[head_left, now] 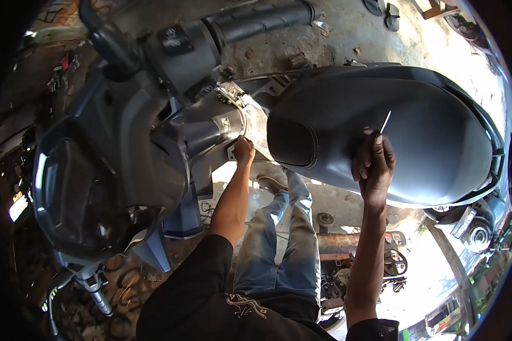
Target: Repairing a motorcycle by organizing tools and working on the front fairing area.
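A dark scooter stands across the view, its front at the left and its black seat at the right. My left hand is closed at the edge of the scooter's dark inner panel, beside the opened centre section. Its fingertips and anything between them are hidden. Over the seat I hold up a thin, pale, straight rod in my right hand, pinched between thumb and fingers with its free end pointing up. Whether the rod has a handle inside my hand does not show.
The handlebar grip and brake-side mirror stem rise at the far left. Loose parts and a round metal piece lie on the floor by my legs. Sandals lie at the far side. Another motorbike's wheel shows at the right.
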### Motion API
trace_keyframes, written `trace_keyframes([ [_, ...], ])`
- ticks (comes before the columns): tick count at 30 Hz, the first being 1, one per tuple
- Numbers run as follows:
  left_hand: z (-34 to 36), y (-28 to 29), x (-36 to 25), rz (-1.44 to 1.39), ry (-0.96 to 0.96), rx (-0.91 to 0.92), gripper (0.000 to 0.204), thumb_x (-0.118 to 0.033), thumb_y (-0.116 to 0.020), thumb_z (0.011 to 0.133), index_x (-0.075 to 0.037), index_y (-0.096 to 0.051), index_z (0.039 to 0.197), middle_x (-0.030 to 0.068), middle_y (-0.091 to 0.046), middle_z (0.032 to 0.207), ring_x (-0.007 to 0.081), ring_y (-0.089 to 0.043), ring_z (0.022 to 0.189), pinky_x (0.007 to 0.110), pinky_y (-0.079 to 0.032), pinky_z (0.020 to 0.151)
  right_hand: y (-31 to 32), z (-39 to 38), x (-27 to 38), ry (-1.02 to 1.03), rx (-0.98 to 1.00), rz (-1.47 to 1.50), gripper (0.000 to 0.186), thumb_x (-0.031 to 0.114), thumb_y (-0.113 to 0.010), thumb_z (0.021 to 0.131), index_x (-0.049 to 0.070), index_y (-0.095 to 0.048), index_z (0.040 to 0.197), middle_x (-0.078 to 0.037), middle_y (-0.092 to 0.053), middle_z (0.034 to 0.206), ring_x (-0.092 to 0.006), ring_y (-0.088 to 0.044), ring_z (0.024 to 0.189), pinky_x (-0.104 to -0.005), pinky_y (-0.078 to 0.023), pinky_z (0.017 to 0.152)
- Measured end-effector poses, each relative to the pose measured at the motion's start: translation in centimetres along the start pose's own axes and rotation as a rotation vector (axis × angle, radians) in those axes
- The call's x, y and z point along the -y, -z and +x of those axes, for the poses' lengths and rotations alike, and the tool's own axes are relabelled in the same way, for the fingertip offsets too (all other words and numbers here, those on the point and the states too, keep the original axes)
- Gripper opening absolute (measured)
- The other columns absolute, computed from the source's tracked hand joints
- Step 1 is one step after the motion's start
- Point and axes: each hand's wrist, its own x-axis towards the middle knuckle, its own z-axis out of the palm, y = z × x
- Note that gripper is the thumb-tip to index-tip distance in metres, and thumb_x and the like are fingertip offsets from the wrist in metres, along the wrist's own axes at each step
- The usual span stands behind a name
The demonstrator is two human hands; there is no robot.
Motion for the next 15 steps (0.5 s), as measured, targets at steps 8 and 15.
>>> trace_keyframes([
  [8, -5.5, 1.2, 8.1, -0.640, -0.171, -0.055, 0.036, -0.021, -0.062, 0.086, -0.001, -0.053, 0.114, 0.0226, -0.064, 0.102, 0.0367, -0.062, 0.094, 0.041, -0.049, 0.081, -2.8, -0.8, -0.2, 0.098, 0.031, -0.026, 0.031, 0.026, -0.041, 0.101, 0.000, -0.054, 0.112, 0.004, -0.034, 0.058, -0.0030, -0.029, 0.040, -0.0201, -0.028, 0.033],
  [15, -27.7, 13.4, 22.1, -1.245, 0.355, -0.100, 0.021, -0.021, -0.057, 0.089, -0.010, -0.064, 0.106, 0.0036, -0.064, 0.097, 0.0160, -0.064, 0.076, 0.026, -0.050, 0.056, -0.9, -1.5, 0.3, 0.071, 0.003, 0.033, 0.032, 0.029, -0.047, 0.098, 0.000, -0.058, 0.108, 0.002, -0.037, 0.058, -0.0065, -0.034, 0.042, -0.0245, -0.033, 0.038],
])
